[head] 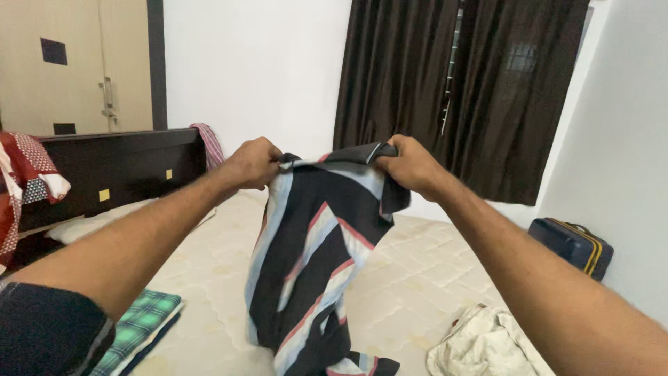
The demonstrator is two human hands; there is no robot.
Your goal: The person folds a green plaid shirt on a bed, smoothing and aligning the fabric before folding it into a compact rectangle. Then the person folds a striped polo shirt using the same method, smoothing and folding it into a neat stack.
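**Striped garment held up over the mattress**

Both hands grip the top edge of a striped garment [313, 257], dark with pale blue, white and red bands, and hold it out in front of the person, above the mattress [410, 278]. The left hand [254, 163] is closed into a fist around the cloth at its upper left corner; the right hand [410, 167] is likewise curled tight on the upper right edge, where a dark fold of fabric sticks out between the fingers. The garment hangs down from the two fists, creased and twisted, and its lower end reaches the mattress surface near the bottom of the view.

On the mattress, to the left of the garment, lies a folded green checked cloth [142, 324]. To the right, at the mattress edge, sits a crumpled cream cloth [487, 345]. Beyond the mattress stands a dark headboard [111, 170] on the left, dark curtains [459, 90] hang behind, and a navy suitcase [572, 245] rests against the wall on the right.
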